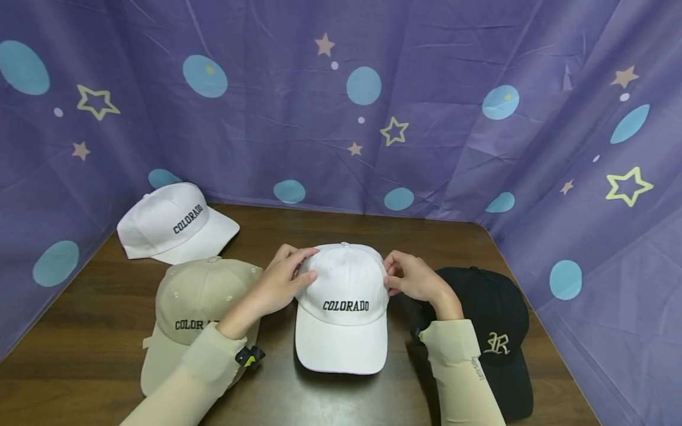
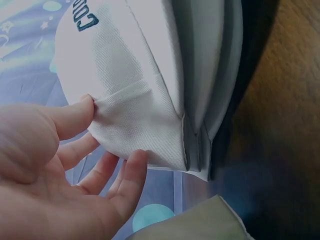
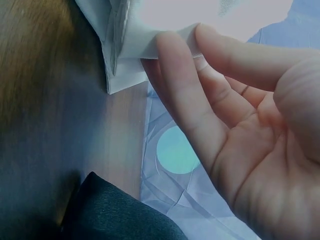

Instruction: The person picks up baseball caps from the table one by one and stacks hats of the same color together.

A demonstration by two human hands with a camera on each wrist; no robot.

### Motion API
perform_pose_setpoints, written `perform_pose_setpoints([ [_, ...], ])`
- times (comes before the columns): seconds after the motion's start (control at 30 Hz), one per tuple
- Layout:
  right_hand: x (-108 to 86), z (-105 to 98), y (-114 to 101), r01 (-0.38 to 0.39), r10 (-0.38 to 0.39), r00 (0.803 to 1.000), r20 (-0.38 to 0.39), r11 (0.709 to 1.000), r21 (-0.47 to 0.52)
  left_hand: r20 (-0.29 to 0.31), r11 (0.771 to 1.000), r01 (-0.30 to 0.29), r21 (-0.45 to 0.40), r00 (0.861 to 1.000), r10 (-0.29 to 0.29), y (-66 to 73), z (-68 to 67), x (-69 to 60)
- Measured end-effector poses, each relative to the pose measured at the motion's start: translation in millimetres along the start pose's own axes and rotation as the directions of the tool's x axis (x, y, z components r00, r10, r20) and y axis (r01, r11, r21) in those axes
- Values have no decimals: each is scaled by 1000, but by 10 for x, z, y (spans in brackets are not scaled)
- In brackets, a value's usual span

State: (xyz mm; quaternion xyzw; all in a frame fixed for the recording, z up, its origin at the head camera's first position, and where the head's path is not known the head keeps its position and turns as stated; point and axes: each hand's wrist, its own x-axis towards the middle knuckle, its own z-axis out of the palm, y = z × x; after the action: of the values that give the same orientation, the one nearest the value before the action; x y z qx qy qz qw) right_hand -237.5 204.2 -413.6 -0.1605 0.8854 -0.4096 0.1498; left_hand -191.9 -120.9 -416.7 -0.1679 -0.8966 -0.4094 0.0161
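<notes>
In the middle of the head view, a white cap with dark COLORADO lettering sits with its brim toward me. The left wrist view shows more than one brim layered beneath the lettered cap, like nested caps. My left hand holds the crown's left side, its thumb on the cloth and fingertips along the lower side. On the opposite side, my right hand holds the crown's edge between thumb and fingers, as the right wrist view shows with the white cloth. The caps' inside is hidden.
A beige COLORADO cap lies left, partly behind my left forearm. Another white COLORADO cap stands at the back left. To the right is a black cap with a monogram. A purple patterned curtain borders the wooden table.
</notes>
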Motion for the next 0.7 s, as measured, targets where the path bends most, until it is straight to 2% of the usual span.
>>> perform_pose_setpoints([
  [0.47, 7, 36, -23, -37, 36, 999, -20, 999, -35, -9, 1000, 23, -3, 1000, -23, -2, 26, -3],
  [0.7, 18, 20, -7, -12, 11, 1000, -23, 997, -77, -6, 1000, 24, 13, 1000, -24, -13, 37, 1],
])
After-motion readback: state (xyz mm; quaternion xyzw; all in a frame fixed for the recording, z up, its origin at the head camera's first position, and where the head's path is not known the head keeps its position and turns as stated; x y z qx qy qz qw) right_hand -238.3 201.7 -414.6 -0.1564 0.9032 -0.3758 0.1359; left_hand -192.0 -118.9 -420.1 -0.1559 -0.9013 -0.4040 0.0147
